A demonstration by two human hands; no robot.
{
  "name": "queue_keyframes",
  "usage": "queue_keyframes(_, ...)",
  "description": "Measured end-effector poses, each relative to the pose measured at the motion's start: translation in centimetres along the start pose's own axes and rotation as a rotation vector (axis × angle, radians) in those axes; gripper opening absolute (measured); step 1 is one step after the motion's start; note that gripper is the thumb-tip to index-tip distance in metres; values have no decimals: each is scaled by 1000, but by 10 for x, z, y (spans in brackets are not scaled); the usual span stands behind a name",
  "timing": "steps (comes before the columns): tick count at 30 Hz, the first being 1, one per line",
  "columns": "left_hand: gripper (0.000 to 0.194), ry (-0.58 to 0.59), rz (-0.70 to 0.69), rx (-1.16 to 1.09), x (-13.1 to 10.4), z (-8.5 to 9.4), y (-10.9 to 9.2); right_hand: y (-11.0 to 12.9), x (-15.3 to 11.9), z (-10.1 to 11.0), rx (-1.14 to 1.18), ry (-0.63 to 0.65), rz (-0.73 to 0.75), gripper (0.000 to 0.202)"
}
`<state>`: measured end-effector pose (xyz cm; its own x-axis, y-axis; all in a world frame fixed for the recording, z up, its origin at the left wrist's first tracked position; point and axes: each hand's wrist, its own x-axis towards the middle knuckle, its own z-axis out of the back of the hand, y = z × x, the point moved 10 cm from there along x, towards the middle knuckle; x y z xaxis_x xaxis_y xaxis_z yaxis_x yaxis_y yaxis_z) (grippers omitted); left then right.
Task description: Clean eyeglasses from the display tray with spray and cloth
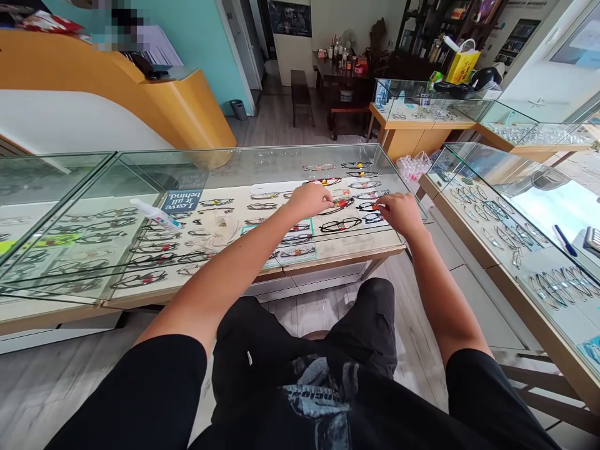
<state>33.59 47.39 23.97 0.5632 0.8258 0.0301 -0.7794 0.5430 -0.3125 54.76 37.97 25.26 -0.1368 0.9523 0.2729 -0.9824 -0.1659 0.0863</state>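
My left hand [310,201] is over the glass display case [300,255], its thumb and fingertips pinched together beside a red and dark cord bracelet [343,205]. Across from it, my right hand [402,214] also has its fingers closed, near a dark bracelet with an orange-red bead [370,207]. Whatever lies in either pinch is too small to make out. I cannot tell whether these bracelets are on the glass or beneath it. Closer to me lies a black cord bracelet [340,225], and more bracelets are laid out in rows around the hands.
A white tube [154,214] lies left of my arm, near a blue printed card [184,201]. Another glass case [504,219] runs along my right, with a pen [565,240] on it. Behind stand a curved wooden counter [187,109] and a bench [301,94].
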Motion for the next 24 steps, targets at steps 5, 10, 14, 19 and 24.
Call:
queue_keyframes(5,32,-245,36,-553,-43,24,12,71,4,-4,481,-82,63,26)
queue_keyframes(10,35,-416,103,-1045,-111,12,28,136,-6,-10,991,-158,60,32)
queue_keyframes(14,36,-579,175,-1238,-169,0,46,184,-23,-12,1116,-111,89,31)
queue_keyframes(19,36,-609,243,-1260,-221,-20,67,214,-43,-13,1049,-57,117,35)
queue_keyframes(24,36,-599,296,-1062,-252,-19,87,203,-51,-3,739,-118,44,37)
